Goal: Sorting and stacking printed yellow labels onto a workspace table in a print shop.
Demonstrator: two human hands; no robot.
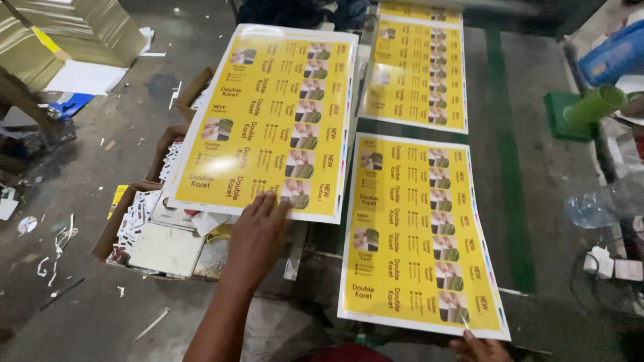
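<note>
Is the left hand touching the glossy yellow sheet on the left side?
Touching. The head view shows the left hand with its fingertips lying on the bottom edge of the glossy yellow sheet.

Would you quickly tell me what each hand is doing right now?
Left hand: open, fingers flat on the left yellow sheet.
Right hand: touching the right yellow sheet; grip cannot be told.

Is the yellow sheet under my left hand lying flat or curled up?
Mostly flat. The yellow sheet lies spread out, the left hand touching its near edge.
</note>
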